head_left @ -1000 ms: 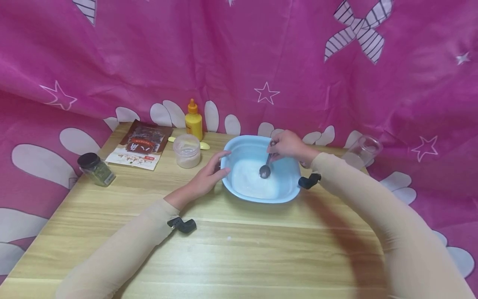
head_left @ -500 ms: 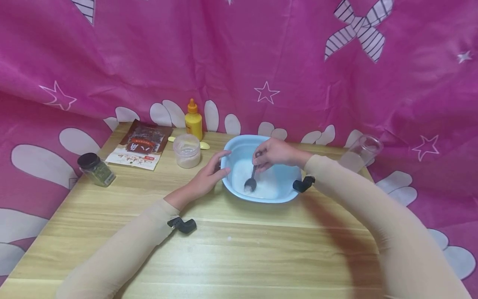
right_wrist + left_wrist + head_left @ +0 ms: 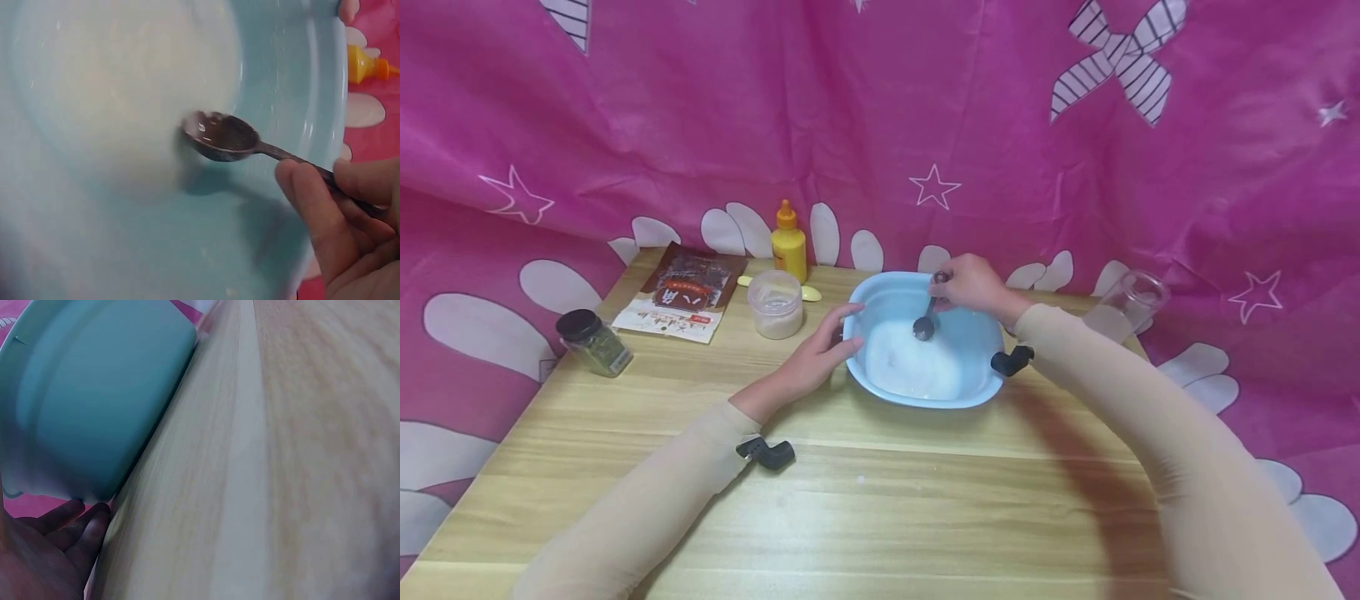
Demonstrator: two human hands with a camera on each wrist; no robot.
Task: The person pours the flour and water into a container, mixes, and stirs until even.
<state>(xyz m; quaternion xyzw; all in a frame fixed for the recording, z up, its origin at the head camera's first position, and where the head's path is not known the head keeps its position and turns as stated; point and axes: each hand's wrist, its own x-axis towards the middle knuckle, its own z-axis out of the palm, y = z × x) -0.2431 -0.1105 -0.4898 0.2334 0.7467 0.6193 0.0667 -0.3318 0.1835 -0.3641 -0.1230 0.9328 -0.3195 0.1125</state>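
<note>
Pinching a dark spoon (image 3: pixel 225 139), the right grip (image 3: pixel 973 287) holds it over pale contents (image 3: pixel 910 367), blurred but perhaps liquid, in a blue basin (image 3: pixel 891 296) near the surface's (image 3: pixel 887 517) far edge; the left grip (image 3: pixel 812 358) clasps its side. Hurried strokes could slop some over.

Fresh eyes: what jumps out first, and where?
The pink curtain filling the background behind the table. Then the pale blue basin near the table's back, a dark spoon held inside by the right grip. Left of the basin stands a bright yellow bottle.
</note>
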